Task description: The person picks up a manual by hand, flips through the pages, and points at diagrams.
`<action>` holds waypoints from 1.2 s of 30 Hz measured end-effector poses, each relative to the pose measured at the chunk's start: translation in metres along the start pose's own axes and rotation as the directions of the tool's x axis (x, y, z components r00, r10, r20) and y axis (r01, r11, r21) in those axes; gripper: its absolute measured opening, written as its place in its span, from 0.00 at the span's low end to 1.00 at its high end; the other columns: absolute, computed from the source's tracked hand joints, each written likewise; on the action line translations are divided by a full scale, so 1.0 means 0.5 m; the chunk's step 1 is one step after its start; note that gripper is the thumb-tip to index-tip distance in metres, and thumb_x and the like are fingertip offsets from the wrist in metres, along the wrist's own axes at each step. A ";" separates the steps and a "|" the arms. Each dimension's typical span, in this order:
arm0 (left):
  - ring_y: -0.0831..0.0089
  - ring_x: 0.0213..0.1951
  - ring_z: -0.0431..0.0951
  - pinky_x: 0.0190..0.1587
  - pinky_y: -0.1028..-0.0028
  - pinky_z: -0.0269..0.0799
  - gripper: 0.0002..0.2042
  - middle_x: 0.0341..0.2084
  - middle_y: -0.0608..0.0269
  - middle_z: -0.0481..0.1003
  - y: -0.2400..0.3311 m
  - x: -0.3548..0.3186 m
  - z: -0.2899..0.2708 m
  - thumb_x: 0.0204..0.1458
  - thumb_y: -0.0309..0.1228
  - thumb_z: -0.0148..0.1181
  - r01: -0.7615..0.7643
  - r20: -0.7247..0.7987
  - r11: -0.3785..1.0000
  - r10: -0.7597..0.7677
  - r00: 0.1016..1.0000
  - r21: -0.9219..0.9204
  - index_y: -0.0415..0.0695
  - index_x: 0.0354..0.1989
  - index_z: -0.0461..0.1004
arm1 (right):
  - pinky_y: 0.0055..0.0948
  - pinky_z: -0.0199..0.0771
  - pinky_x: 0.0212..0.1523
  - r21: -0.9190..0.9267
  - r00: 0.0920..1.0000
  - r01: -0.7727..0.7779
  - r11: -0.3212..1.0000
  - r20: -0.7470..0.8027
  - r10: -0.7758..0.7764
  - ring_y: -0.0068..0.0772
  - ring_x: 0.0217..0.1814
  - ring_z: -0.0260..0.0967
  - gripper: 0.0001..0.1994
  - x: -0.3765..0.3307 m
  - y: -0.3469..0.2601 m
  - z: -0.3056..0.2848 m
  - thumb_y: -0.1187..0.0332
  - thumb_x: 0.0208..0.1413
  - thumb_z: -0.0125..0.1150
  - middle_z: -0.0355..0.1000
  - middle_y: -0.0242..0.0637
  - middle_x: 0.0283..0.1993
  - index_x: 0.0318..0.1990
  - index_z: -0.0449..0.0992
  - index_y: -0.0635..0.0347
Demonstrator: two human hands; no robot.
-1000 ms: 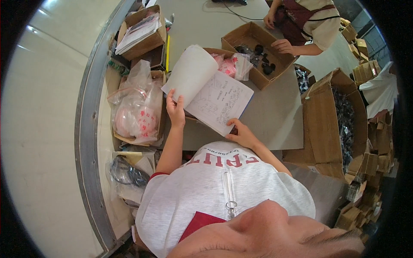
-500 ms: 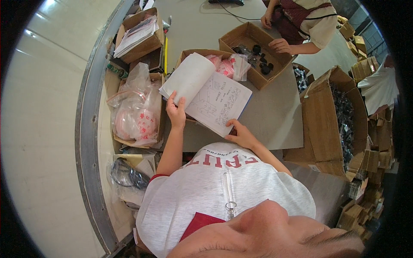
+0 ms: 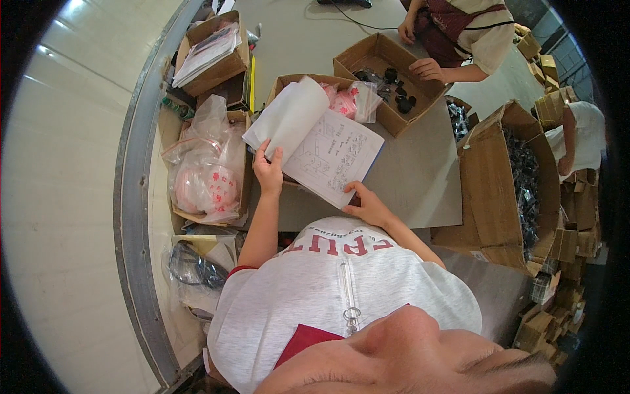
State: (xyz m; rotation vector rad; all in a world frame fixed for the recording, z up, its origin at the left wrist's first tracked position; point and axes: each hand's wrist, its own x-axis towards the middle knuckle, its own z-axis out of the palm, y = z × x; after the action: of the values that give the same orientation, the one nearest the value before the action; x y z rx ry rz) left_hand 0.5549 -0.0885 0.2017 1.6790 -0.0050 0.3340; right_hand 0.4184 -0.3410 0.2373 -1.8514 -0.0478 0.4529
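My left grip (image 3: 268,169) pinches the turned-back pages (image 3: 295,115) of an open booklet (image 3: 333,154), thumb on top near their lower edge; my right grip (image 3: 369,205) pinches the booklet's lower right corner. The booklet, blue along its right edge, shows a page of line drawings and writing. I hold it, tilted, above the near edge of the grey counter (image 3: 426,180), partly covering a cardboard box (image 3: 281,84) of pink-printed bags (image 3: 346,103).

Over the last half second, my hands and the booklet have barely moved, and the pages have stayed folded back. The work in hand is, I judge, a steady hold on this open page. At the far right, another person's bare arm (image 3: 567,144) has come into clear view.

Toward the counter's far right corner, a co-worker's hand (image 3: 428,69) rests on a shallow carton (image 3: 388,123) of black parts (image 3: 405,102). Beside the counter's right edge stands a large carton (image 3: 489,190) of dark, glossy pieces (image 3: 523,190); left of the booklet sits a clear plastic bag (image 3: 210,148).
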 end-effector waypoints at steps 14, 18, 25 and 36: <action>0.73 0.40 0.73 0.50 0.77 0.63 0.18 0.33 0.59 0.76 0.034 -0.015 -0.027 0.41 0.18 0.45 0.102 0.397 0.940 0.039 0.917 -0.327 0.34 0.42 0.75 | 0.23 0.62 0.34 0.028 1.000 0.024 0.999 -0.001 -0.024 0.23 0.31 0.60 0.20 0.002 0.010 0.004 0.73 0.47 0.63 0.64 0.33 0.30 0.47 0.62 0.55; 0.71 0.43 0.69 0.51 0.75 0.63 0.22 0.39 0.57 0.70 0.045 -0.026 -0.007 0.43 0.20 0.50 0.040 0.283 0.997 -0.019 0.959 -0.070 0.35 0.51 0.66 | 0.28 0.64 0.35 0.008 0.999 0.030 1.000 -0.014 -0.030 0.29 0.31 0.62 0.21 0.004 0.022 0.005 0.69 0.46 0.64 0.65 0.37 0.29 0.47 0.62 0.53; 0.63 0.57 0.55 0.60 0.64 0.51 0.49 0.56 0.50 0.54 0.051 -0.027 0.004 0.38 0.37 0.72 -0.154 0.215 0.988 0.148 0.965 0.010 0.41 0.63 0.41 | 0.28 0.64 0.36 0.033 0.999 -0.045 0.998 0.024 0.044 0.28 0.31 0.61 0.22 0.004 0.008 0.002 0.70 0.46 0.65 0.64 0.35 0.31 0.47 0.62 0.54; 0.64 0.59 0.55 0.62 0.69 0.47 0.27 0.58 0.49 0.54 -0.004 -0.007 -0.013 0.57 0.28 0.47 0.005 -0.029 0.991 -0.009 1.000 -0.135 0.35 0.62 0.46 | 0.32 0.66 0.48 0.050 1.000 -0.018 0.999 0.000 0.018 0.35 0.47 0.67 0.30 0.007 0.017 0.007 0.70 0.47 0.65 0.69 0.46 0.47 0.57 0.57 0.62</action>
State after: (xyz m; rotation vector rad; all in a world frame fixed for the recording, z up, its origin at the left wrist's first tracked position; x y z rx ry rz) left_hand 0.5504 -0.0826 0.1993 1.5396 0.0007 0.3455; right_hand 0.4187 -0.3399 0.2274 -1.8046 -0.0194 0.4621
